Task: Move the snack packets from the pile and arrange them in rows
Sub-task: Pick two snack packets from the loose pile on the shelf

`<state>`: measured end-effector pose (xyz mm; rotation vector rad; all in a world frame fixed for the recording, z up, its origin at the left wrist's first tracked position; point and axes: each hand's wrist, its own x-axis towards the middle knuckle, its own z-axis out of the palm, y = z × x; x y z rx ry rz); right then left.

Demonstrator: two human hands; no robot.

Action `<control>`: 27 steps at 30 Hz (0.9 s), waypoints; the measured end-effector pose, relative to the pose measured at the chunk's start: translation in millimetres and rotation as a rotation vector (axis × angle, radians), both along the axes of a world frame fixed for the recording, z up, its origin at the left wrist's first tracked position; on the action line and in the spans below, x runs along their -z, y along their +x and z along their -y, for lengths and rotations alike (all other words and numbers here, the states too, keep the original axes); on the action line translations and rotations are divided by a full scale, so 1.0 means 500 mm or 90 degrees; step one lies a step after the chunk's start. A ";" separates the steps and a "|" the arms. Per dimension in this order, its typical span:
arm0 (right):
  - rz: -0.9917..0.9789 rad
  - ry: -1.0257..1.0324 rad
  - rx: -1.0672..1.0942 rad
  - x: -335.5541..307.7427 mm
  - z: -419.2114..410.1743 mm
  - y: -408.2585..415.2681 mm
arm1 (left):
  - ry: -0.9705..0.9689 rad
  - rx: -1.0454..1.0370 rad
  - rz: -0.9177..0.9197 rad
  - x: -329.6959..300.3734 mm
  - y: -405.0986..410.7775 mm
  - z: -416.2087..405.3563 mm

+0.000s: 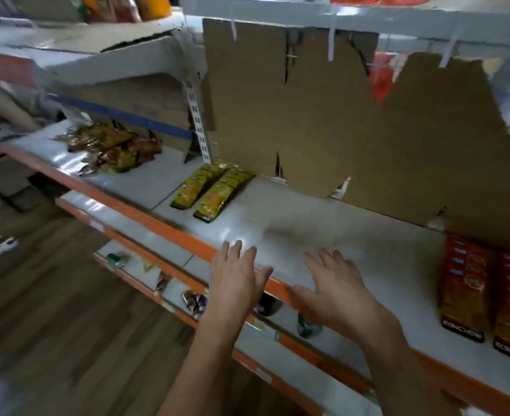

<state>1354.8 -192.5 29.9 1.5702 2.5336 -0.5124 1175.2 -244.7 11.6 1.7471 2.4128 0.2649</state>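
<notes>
A loose pile of shiny yellow and red snack packets (112,147) lies at the left end of the white shelf (292,229). Two neat rows of yellow packets (211,190) lie flat near the shelf's middle, against the cardboard backing. My left hand (237,276) hovers over the shelf's orange front edge with fingers spread and holds nothing. My right hand (334,286) is beside it, palm down, fingers spread, also empty. Both hands are well right of the pile.
Two rows of orange-red packets (487,295) fill the shelf's right end. Torn cardboard sheets (322,115) line the back. Lower shelves (169,283) hold a few scattered items. Wooden floor (52,295) lies to the left. The picture is motion-blurred.
</notes>
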 end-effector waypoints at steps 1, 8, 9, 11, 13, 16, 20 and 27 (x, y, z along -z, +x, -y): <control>-0.001 0.005 -0.012 -0.004 0.002 -0.032 | -0.009 -0.010 -0.006 -0.002 -0.035 0.011; -0.019 0.040 -0.098 0.000 0.031 -0.279 | -0.022 -0.065 -0.033 -0.010 -0.264 0.085; -0.026 0.037 -0.113 0.002 0.034 -0.317 | -0.018 -0.076 -0.036 -0.013 -0.296 0.098; -0.036 0.029 -0.141 0.003 0.043 -0.389 | -0.001 -0.111 -0.034 -0.019 -0.358 0.123; -0.047 0.035 -0.171 0.002 0.052 -0.455 | 0.014 -0.152 -0.022 -0.023 -0.417 0.147; -0.061 0.036 -0.214 -0.002 0.069 -0.540 | 0.003 -0.206 0.012 -0.023 -0.488 0.179; -0.072 0.049 -0.284 -0.008 0.074 -0.648 | -0.002 -0.275 0.047 -0.010 -0.569 0.212; -0.073 -0.015 -0.322 0.000 0.057 -0.830 | 0.018 -0.342 0.031 0.006 -0.709 0.243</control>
